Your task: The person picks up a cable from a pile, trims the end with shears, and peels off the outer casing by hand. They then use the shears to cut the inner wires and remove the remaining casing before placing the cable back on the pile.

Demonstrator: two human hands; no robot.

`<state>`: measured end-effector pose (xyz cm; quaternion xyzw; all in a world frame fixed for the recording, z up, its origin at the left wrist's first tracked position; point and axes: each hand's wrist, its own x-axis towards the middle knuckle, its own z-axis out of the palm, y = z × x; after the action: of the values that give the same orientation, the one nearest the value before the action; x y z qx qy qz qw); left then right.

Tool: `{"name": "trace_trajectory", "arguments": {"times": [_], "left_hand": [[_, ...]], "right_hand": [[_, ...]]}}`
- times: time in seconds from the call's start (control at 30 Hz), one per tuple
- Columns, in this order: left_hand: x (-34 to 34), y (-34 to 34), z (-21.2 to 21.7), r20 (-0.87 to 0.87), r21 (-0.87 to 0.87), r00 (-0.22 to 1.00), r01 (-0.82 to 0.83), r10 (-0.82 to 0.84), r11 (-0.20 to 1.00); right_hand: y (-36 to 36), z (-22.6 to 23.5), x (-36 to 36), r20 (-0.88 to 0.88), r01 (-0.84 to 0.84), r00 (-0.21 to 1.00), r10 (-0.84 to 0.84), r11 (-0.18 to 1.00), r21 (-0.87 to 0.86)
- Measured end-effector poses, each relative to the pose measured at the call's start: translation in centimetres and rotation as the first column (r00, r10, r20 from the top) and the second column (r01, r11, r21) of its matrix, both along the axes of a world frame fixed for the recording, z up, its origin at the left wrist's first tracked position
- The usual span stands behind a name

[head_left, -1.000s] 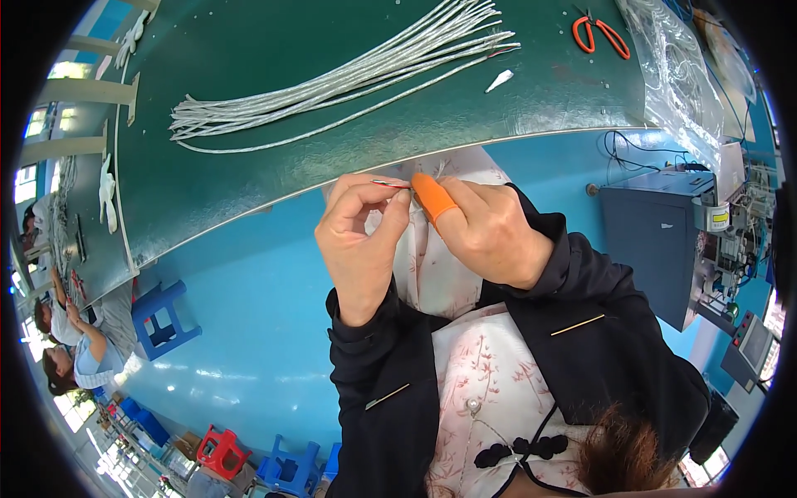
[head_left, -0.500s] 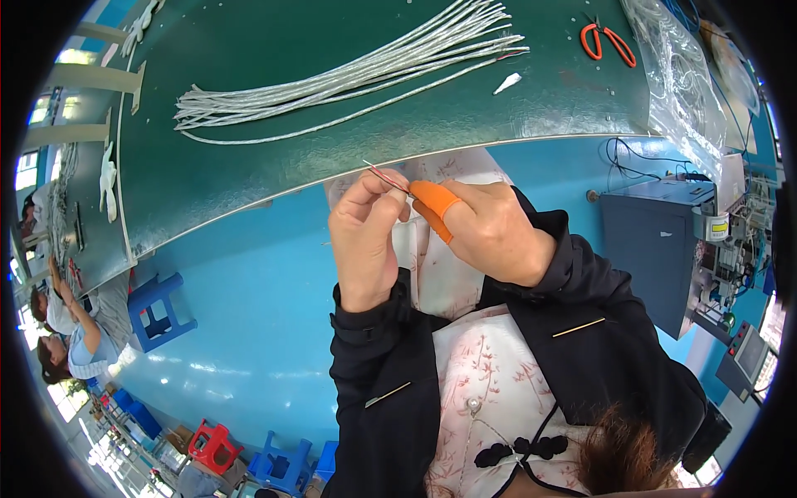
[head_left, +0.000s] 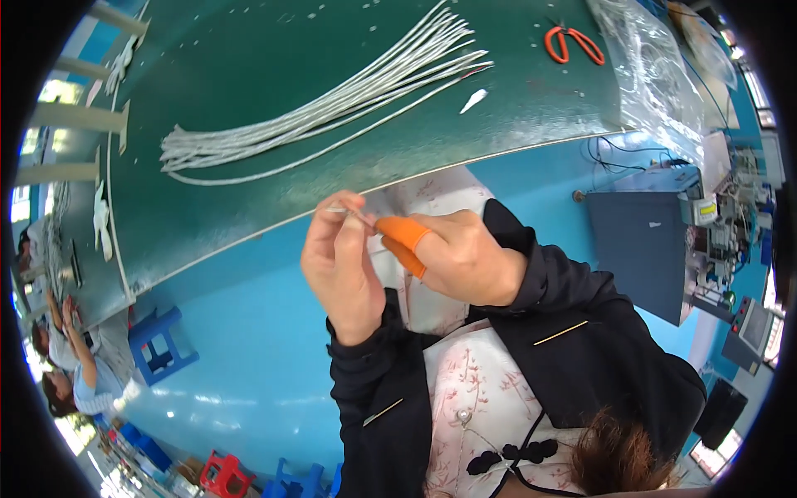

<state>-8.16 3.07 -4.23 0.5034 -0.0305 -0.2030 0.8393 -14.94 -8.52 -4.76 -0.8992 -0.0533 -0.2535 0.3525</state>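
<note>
Close to the table's front edge, my two hands meet over a thin wire (head_left: 364,218) with reddish and pale strands. My left hand (head_left: 344,270) pinches it between thumb and fingers, and a pale end shows by the fingertips. Orange finger covers sit on the thumb and forefinger of my right hand (head_left: 469,256), which are closed on the same wire right beside the left thumb. The rest of the wire is hidden by my fingers. Beyond the hands, a bundle of silvery-white cables (head_left: 332,104) lies on the green table (head_left: 249,50), one cable apart from the others.
Red-handled cutters (head_left: 564,50) and a small white piece (head_left: 474,101) lie right of the bundle. Clear plastic bags (head_left: 656,91) cover the table's right end. A dark grey cabinet (head_left: 635,249) stands at right. Blue stool (head_left: 163,344) and co-workers (head_left: 87,378) are at left.
Both hands have shifted left and slightly down in view, still together on the wire. My left fingers have curled over the wire's end. The whole view has turned a little.
</note>
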Motion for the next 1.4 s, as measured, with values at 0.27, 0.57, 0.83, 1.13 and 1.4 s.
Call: {"name": "trace_trajectory", "arguments": {"times": [0.27,0.57,0.83,1.13,1.4], "left_hand": [[0.7,1.2,-0.9,0.176,0.231,0.973,0.106,-0.148,0.967],[2.4,1.8,0.6,0.083,-0.011,0.96,-0.266,0.266,0.964],[-0.3,3.7,0.2,0.475,0.413,0.832,0.075,-0.285,0.908],[3.8,9.0,2.6,0.656,0.754,0.501,-0.474,-0.565,0.454],[10.0,5.4,0.9,0.692,0.66,0.26,-0.606,-0.673,0.445]], "right_hand": [[-0.8,0.3,-0.2,-0.018,-0.03,0.999,0.03,0.999,0.02],[1.2,0.0,-1.1,-0.096,-0.005,0.995,0.025,0.979,0.202],[-1.4,3.4,-0.3,-0.024,-0.054,0.971,0.236,0.32,0.946],[-6.7,1.5,0.2,-0.006,-0.001,0.998,0.061,0.118,0.993],[-8.7,0.3,2.3,-0.213,0.217,0.976,-0.043,0.251,0.943]]}}
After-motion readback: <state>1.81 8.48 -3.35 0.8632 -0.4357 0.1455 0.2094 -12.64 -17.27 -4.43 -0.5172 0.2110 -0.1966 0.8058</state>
